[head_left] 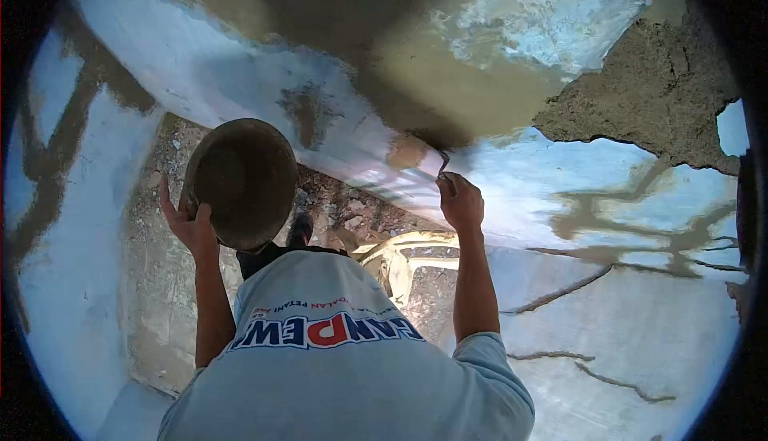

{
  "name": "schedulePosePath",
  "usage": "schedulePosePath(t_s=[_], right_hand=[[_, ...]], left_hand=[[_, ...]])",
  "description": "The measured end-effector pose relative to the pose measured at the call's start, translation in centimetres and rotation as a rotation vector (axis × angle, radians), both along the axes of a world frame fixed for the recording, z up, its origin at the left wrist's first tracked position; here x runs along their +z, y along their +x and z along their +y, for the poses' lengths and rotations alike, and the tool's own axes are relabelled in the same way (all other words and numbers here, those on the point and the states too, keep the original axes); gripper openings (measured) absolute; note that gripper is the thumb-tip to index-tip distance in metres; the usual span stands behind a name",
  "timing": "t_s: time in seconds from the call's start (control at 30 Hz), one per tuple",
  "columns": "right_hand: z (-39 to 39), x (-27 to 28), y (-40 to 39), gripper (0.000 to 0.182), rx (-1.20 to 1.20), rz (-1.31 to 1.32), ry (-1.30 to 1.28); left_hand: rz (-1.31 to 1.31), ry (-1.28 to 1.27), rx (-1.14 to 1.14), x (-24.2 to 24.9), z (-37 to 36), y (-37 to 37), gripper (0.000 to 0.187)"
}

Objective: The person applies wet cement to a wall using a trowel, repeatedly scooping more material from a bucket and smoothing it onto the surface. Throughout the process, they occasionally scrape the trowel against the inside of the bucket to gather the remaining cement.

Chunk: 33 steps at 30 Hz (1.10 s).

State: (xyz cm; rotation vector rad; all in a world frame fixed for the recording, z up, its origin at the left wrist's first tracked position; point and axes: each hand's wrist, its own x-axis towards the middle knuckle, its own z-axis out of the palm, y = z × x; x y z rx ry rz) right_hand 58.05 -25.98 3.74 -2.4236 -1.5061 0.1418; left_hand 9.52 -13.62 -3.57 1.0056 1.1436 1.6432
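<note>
My left hand (pixel 194 231) grips the near edge of a dark round basin (pixel 244 181), thumb over the rim and some fingers spread along its outside. The basin's inside is in shade, so its contents do not show clearly. My right hand (pixel 462 203) is closed round the handle of a trowel (pixel 444 159). The trowel's bent metal neck points toward the wall (pixel 360 141), and its blade is mostly lost in shadow. Close to that tool, a small brownish patch (pixel 406 153) marks the pale painted surface. Damp grey-brown plaster (pixel 472 93) spreads across the wall above it.
Rough bare render (pixel 648 81) with a broken edge is exposed at the upper right. Cracks (pixel 560 291) and filled lines run over the right wall. Below lie rubble (pixel 352 213) and a yellowish chair-like frame (pixel 416 249). Another pale wall (pixel 72 225) stands at the left.
</note>
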Motion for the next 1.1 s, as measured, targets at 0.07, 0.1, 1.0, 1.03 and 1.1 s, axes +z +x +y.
schedulePosePath(t_s=[0.07, 0.1, 1.0, 1.03, 1.1], right_hand=[[-0.1, 0.3, 0.1, 0.022, 0.015, 0.023, 0.052], [-0.2, 0.2, 0.4, 0.022, 0.016, 0.021, 0.068], [1.9, 0.7, 3.3, 0.022, 0.190, 0.176, 0.063], [1.7, 0.8, 3.4, 0.022, 0.181, 0.189, 0.064], [0.5, 0.8, 3.9, 0.020, 0.138, 0.177, 0.069]], left_hand=[[0.013, -0.022, -0.003, -0.6, -0.2, -0.3, 0.094], [0.020, -0.033, -0.004, -0.5, -0.2, -0.2, 0.094], [0.063, -0.106, -0.026, 0.7, -0.3, 1.0, 0.094], [0.078, -0.093, -0.019, 0.4, -0.2, 1.0, 0.094], [0.112, -0.064, -0.010, -0.2, 0.2, 0.8, 0.093]])
